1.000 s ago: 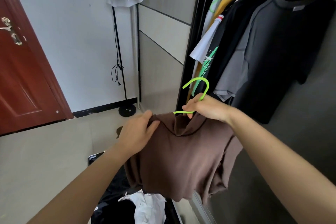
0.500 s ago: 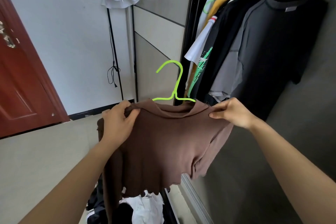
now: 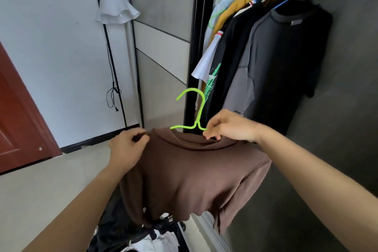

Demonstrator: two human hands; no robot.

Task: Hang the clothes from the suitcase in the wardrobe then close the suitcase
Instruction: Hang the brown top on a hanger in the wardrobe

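The short-sleeved brown knit shirt (image 3: 194, 180) hung in the air before the open dark-walled wardrobe (image 3: 347, 108), threaded on a thin lime-green wire hanger (image 3: 196, 108) whose hook stood upright above the collar. The left hand (image 3: 128, 145) had its grip pinched on the cloth at one shoulder. The right hand (image 3: 231, 127) had its grip clamped on the hanger's arm and the collar edge beside it.

Done well, I judged, the step called for seating both shoulders evenly over the hanger arms first. The right hand would then shift to the hook's stem and carry it up beside the hanging dark grey T-shirt (image 3: 286, 57). Freeing the left shoulder early risked the shirt sliding off. A heap of black and white clothes (image 3: 159, 241) lay below.
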